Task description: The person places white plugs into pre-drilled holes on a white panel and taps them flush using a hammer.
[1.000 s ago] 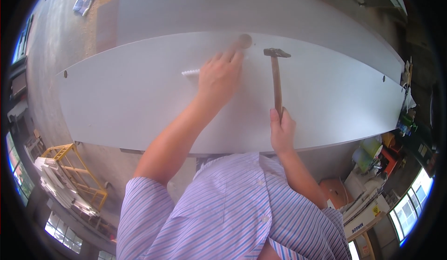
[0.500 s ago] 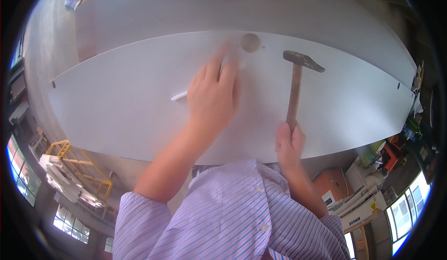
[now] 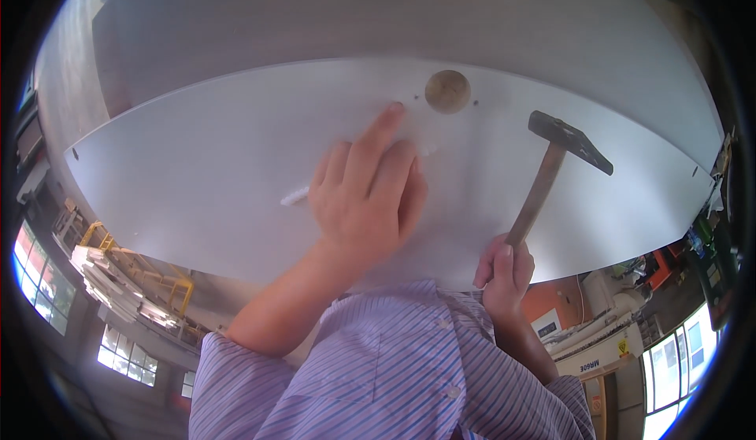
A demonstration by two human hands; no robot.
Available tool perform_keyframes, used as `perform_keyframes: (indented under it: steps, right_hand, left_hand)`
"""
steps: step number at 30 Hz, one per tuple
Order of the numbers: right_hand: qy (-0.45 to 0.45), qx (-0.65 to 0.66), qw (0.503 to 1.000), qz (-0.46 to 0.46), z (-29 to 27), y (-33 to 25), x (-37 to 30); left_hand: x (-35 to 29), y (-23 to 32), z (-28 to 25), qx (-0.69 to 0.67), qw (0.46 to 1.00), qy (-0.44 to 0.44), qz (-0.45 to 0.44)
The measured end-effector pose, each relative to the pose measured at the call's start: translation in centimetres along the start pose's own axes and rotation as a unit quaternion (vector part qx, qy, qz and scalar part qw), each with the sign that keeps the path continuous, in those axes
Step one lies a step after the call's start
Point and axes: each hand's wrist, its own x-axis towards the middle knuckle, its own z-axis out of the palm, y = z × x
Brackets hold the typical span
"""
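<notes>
Across the surface before me lies a large white panel (image 3: 220, 149). Near its far edge is a round hole (image 3: 447, 92), with a small dark hole on either side. My left hand (image 3: 366, 192) is over the panel, its index fingertip stretched toward the left small hole and the other fingers curled. From beneath that hand pokes the end of a white knobbly strip (image 3: 294, 197), apparently plastic; the hand hides most of it. My right hand (image 3: 506, 271) is closed round the lower wooden handle of a hammer (image 3: 543, 180), whose dark metal head points away, above the panel's right part.
Beyond the white panel extends a grey surface (image 3: 378, 15). Stacked pale boards (image 3: 114, 286) and a yellow metal frame (image 3: 179, 290) are at the lower left. An orange machine part (image 3: 551, 306) stands at the lower right, behind my right arm.
My left hand has drawn back from beside the round hole with the strip, uncovering the left small hole. The hammer has swung right and tilted. The view has shifted slightly.
</notes>
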Motion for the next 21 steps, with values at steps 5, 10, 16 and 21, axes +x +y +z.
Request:
perform_keyframes:
  steps: [5,10,16,21]
  right_hand:
    - [-0.001,0.008,1.0,0.006,-0.3,-0.2,-0.1]
    - [0.012,0.025,1.0,-0.008,-0.7,0.2,-0.1]
    - [0.023,0.022,0.999,0.007,-1.2,0.8,0.2]
    - [-0.062,0.044,0.997,-0.005,-2.0,0.8,0.3]
  left_hand:
    - [0.5,0.3,-0.2,-0.006,1.0,-0.004,0.005]
    - [1.3,2.0,-0.7,0.022,0.998,-0.059,0.006]
    - [-2.8,2.6,-0.9,-0.014,0.998,-0.054,0.024]
    - [-12.5,4.1,-3.9,-0.077,0.99,-0.111,-0.045]
